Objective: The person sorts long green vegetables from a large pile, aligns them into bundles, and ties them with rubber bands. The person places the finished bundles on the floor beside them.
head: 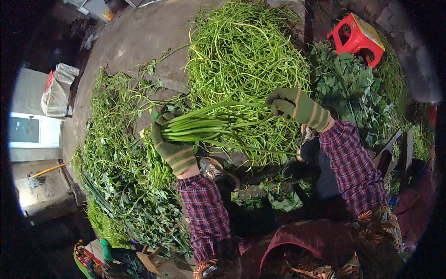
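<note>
My left hand (172, 150), in a green glove with tan stripes, grips a bunch of long green stems (200, 128) by one end. The stems fan out to the right from my fist. My right hand (289, 104), gloved alike, has its fingers curled around the far end of a stem (240, 104) that stretches across from the bunch. Its fingertips are partly hidden. Beneath and beyond both hands spreads a large heap of loose green stems (244, 59). Beside my left hand, more pale green stems (158, 171) lie over a leafy pile.
Leafy vines (132, 195) cover the floor on the left. To the right are cut leaves (352, 76) with a red plastic stool (364, 38) among them. My shoes (212, 169) stand close under my hands. A whitish sack (59, 92) is at far left.
</note>
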Motion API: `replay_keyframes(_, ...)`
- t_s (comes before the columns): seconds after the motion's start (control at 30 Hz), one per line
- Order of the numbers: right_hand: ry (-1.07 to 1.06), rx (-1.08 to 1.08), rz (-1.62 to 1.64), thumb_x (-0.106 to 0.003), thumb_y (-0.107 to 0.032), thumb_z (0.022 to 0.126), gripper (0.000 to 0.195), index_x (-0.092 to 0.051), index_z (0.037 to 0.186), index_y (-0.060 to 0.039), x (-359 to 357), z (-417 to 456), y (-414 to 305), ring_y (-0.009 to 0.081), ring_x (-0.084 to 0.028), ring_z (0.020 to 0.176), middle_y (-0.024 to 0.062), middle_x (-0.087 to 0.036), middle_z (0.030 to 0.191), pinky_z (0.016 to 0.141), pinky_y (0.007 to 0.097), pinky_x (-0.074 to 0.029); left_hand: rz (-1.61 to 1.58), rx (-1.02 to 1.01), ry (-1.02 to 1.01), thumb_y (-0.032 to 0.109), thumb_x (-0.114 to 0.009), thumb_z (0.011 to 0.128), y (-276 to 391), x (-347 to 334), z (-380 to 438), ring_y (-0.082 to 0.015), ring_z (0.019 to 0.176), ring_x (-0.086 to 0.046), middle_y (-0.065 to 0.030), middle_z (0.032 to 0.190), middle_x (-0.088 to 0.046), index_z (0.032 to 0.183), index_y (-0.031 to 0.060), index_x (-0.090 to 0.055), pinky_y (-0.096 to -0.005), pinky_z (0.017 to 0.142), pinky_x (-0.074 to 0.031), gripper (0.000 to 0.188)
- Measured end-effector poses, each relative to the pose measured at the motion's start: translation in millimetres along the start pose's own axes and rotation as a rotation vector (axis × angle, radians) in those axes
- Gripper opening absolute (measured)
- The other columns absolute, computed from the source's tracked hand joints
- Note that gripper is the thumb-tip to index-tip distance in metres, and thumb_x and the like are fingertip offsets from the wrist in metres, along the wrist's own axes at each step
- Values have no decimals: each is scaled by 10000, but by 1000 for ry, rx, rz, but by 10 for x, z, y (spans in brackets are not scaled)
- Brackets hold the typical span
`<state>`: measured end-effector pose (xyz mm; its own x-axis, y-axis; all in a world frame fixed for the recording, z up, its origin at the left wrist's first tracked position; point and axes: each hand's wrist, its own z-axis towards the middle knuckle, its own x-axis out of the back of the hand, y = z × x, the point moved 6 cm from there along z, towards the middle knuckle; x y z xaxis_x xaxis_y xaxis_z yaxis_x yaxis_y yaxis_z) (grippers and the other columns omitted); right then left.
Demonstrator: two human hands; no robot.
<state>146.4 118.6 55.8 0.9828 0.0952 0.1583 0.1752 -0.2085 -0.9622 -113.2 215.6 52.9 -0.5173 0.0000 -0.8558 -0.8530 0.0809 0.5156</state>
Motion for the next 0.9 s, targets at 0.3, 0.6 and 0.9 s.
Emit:
replay_keyframes(0.3,27,59,-125,-446,-124,779,212,-549,901,16,45,5,24,60,-475,524,21,-550,657,472,198,-387,-33,19,53,246,-477,795,23,138,6,-266,834,-544,-95,828,-582,794,59,-531,-417,779,-435,195)
replay_keyframes(0.6,112,262,-532,-498,-171,784,216,-554,913,-6,-10,84,201,263,-573,648,150,-587,737,576,340,-448,22,3,0,285,-482,777,52,194,30,-292,833,-533,-64,818,-567,786,79,-531,-493,848,-367,212)
replay_keyframes(0.9,-147,-138,-984,-489,-183,700,270,-559,922,-47,-125,181,756,334,-554,746,176,-579,768,653,394,-441,21,31,-83,171,-500,788,49,2,10,-195,744,-517,-35,701,-518,752,57,-507,-418,835,-399,120)
